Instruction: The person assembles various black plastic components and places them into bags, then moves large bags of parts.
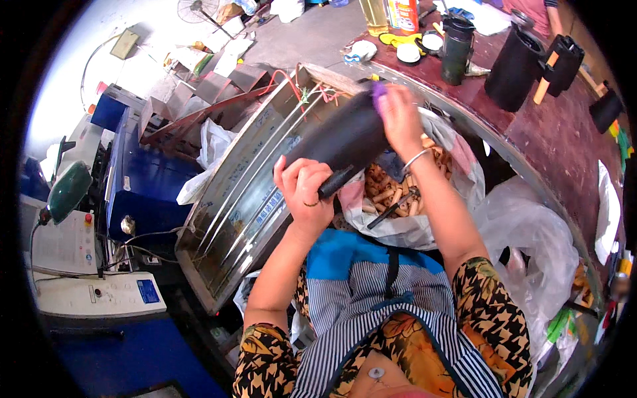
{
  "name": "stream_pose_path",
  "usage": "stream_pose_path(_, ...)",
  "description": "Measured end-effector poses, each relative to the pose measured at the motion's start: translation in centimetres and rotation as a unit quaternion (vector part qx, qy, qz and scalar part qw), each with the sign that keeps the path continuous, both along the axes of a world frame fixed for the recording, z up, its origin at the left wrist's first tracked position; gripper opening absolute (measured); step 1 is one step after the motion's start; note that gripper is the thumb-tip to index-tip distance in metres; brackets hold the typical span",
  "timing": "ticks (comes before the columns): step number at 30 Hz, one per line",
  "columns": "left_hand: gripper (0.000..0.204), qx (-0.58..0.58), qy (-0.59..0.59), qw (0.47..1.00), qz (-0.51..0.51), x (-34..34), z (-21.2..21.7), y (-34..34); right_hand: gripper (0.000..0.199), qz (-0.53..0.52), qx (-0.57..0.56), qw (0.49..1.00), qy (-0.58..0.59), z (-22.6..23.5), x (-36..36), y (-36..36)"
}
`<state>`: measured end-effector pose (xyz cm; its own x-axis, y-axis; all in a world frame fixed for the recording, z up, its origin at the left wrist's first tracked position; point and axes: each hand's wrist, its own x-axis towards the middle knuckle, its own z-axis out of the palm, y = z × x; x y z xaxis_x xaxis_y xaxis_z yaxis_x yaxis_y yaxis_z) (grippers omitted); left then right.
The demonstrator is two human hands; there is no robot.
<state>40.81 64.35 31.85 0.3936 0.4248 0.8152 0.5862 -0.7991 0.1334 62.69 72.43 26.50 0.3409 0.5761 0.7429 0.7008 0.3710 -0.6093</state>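
One black cylinder [342, 136] lies aslant between the two hands I watch from my remote seat, held up over the edge of a metal-lined trough [265, 156]. Its wall looks smooth and matte, uniformly dark, with a faint greyish sheen along the upper side; I see no marking on it. A stubby black bar [336, 182] juts out beside the left hand's knuckles, resembling a handle, though I cannot make out where it joins.

I see the left hand [304, 189] curled around the cylinder's nearer end, gripping it. The right hand [401, 123], slightly blurred, presses a purple wad [379, 99] against the farther end, fingers close together.

Below the right hand, a white bag [470, 182] holds brown tubular pieces [391, 198]. Beyond that hand, to its right, similar dark cylinders [509, 69] stand on a reddish-brown table [524, 136].
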Motion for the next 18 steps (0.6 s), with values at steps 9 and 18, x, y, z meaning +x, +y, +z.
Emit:
stream_pose_path(9,0.017,-0.302,-0.47,0.829,0.033,-0.6,-2.6,3.0,0.027,0.191,0.065,0.977,-0.063,1.4,-7.5,-7.2)
stream_pose_path(18,0.014,-0.378,-0.597,0.708,-0.016,1.6,-2.6,3.1,0.031,-0.001,0.079,0.997,0.027,3.4,-4.5,0.8)
